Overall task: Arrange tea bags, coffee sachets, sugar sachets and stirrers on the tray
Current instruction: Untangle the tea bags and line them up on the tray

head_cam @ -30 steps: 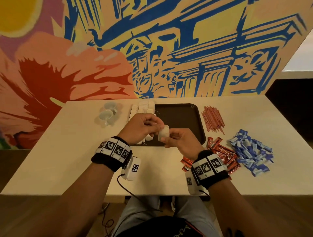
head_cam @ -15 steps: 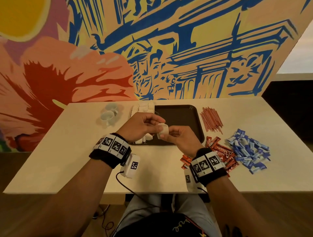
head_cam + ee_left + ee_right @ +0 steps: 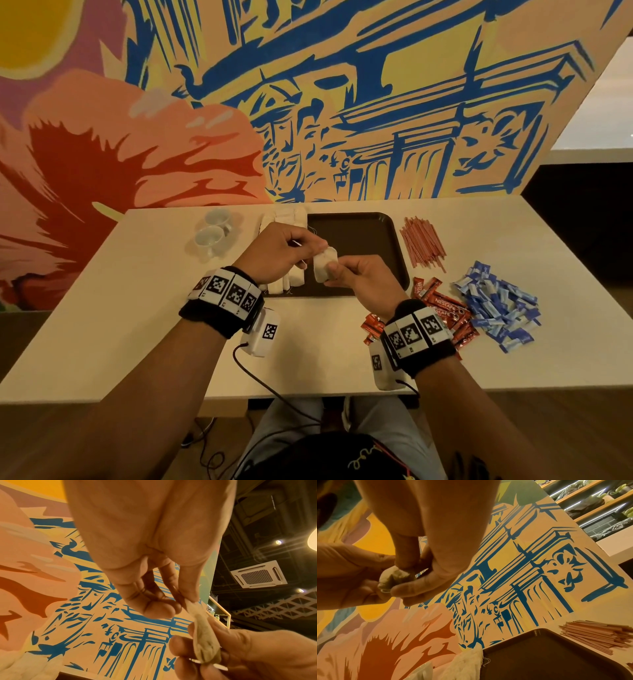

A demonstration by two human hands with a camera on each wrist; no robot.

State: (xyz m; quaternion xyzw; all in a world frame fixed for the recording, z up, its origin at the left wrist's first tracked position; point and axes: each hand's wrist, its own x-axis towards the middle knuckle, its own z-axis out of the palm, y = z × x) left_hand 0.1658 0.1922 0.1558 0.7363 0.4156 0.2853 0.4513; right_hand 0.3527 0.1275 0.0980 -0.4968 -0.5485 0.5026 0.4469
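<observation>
White paper tea bag [image 3: 324, 264] sits pinched between both my hands above the near left part of the dark tray [image 3: 359, 240]; my left hand [image 3: 281, 253] has its grip closed on the bag's top corner, my right hand [image 3: 363, 281] has its grip clamped round the lower body. More tea bags [image 3: 286, 219] lie in a row along the tray's left edge. On the table [image 3: 137, 308], right of the tray, I see red stirrers [image 3: 423, 245], red Nescafé coffee sachets [image 3: 442, 305] and blue sugar sachets [image 3: 496, 305], all off the tray. Two white cups [image 3: 212, 233] stand left of it
</observation>
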